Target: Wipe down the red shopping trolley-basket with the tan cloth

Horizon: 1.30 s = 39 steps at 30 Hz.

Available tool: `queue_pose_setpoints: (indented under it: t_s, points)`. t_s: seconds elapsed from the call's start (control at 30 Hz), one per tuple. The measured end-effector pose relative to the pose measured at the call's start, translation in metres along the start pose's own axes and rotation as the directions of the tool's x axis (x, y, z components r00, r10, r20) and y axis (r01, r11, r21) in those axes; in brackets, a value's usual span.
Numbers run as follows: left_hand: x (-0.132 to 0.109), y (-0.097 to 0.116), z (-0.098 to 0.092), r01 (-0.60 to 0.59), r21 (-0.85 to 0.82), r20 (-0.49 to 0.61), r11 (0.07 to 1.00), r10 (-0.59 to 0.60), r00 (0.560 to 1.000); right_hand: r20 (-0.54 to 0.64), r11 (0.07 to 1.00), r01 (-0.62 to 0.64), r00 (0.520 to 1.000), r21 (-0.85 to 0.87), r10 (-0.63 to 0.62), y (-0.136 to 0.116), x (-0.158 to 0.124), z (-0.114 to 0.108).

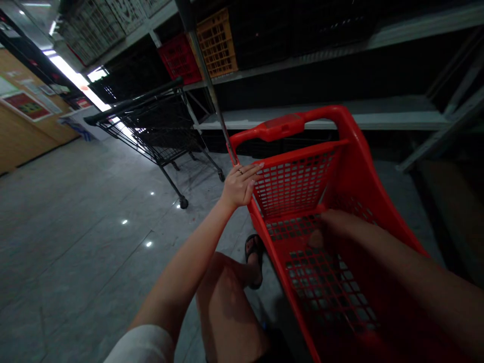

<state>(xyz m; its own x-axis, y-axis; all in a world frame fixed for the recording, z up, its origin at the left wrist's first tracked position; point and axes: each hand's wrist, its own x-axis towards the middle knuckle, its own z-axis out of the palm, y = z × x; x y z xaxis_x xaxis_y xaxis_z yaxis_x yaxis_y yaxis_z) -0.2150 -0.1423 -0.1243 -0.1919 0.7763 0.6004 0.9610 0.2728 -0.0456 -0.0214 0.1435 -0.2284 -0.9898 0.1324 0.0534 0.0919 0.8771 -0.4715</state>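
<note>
A red plastic shopping cart (283,128) with grid-like walls stands in front of me, its handle on the far side. My left hand (241,185), wearing a ring, rests on the cart's upper left corner, fingers stretched out over the edge of the grid panel (298,176). Deep inside the basket is my right hand (321,229), dark and smeared by motion. It is close to the grid floor of the cart, and its fingers cannot be made out. I see no goods in the visible part of the basket.
A dark wire shopping cart (151,126) stands to the left on the tiled floor (94,242). Behind are metal shelves (321,118) with a red crate (179,60) and a yellow crate (217,43). A thin pole (209,80) slants down to the red cart's corner. My sandalled foot (254,259) is beside the cart.
</note>
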Motion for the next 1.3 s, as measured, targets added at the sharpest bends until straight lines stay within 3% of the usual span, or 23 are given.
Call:
queue_pose_setpoints:
  t_s: [0.1,0.17,0.23,0.33,0.47,0.6,0.7,0.83,0.93,1.0,1.07,1.2,1.3]
  points:
    - [0.001,0.006,0.000,0.014,-0.002,-0.036,1.000,-0.014,0.999,0.235,0.999,-0.046,0.971,-0.017,0.049,-0.026,-0.036,-0.048]
    - [0.001,0.010,-0.001,0.032,-0.008,-0.049,0.999,-0.032,0.998,0.261,0.985,-0.001,0.964,0.172,-0.045,-0.053,-0.081,-0.062]
    - [0.001,0.013,-0.003,0.057,-0.012,-0.044,0.998,-0.058,0.997,0.153,0.953,0.014,0.986,0.302,-0.062,-0.078,-0.133,-0.056]
    - [0.000,0.014,-0.006,0.099,-0.013,-0.010,0.995,-0.100,0.995,0.060,0.966,-0.040,0.998,0.256,0.025,-0.100,-0.201,-0.029]
    - [-0.001,0.017,-0.008,0.143,-0.020,-0.022,0.990,-0.143,0.989,0.083,0.986,-0.160,0.984,0.049,0.156,-0.101,-0.239,-0.007]
    - [-0.002,0.027,-0.006,0.182,-0.010,-0.078,0.983,-0.182,0.980,0.091,0.988,-0.142,0.985,-0.060,0.148,-0.077,-0.230,-0.023]
    - [-0.001,0.037,-0.007,0.217,-0.019,-0.085,0.976,-0.218,0.972,0.134,0.984,-0.165,0.976,-0.073,0.173,-0.045,-0.215,-0.043]
    - [0.002,0.049,-0.018,0.125,0.021,0.061,0.992,-0.126,0.990,0.078,0.974,-0.222,0.971,-0.037,0.225,0.006,-0.182,-0.068]
    - [0.005,0.058,-0.028,0.024,0.102,0.200,0.995,-0.044,0.979,-0.016,0.941,-0.304,0.951,0.147,0.310,0.023,-0.148,-0.085]
    - [0.008,0.067,-0.030,0.011,0.127,0.235,0.992,-0.041,0.971,-0.048,0.899,-0.290,0.945,0.330,0.322,0.014,-0.126,-0.093]
    - [0.012,0.078,-0.026,0.044,0.147,0.227,0.988,-0.077,0.971,-0.102,0.870,-0.214,0.953,0.445,0.286,-0.011,-0.107,-0.098]
    - [0.021,0.103,-0.013,0.152,0.169,0.188,0.974,-0.184,0.965,-0.335,0.895,-0.031,0.921,0.445,0.198,-0.078,-0.075,-0.092]
    - [0.027,0.123,-0.006,0.191,0.161,0.164,0.968,-0.217,0.962,-0.445,0.912,0.066,0.885,0.406,0.134,-0.112,-0.055,-0.077]
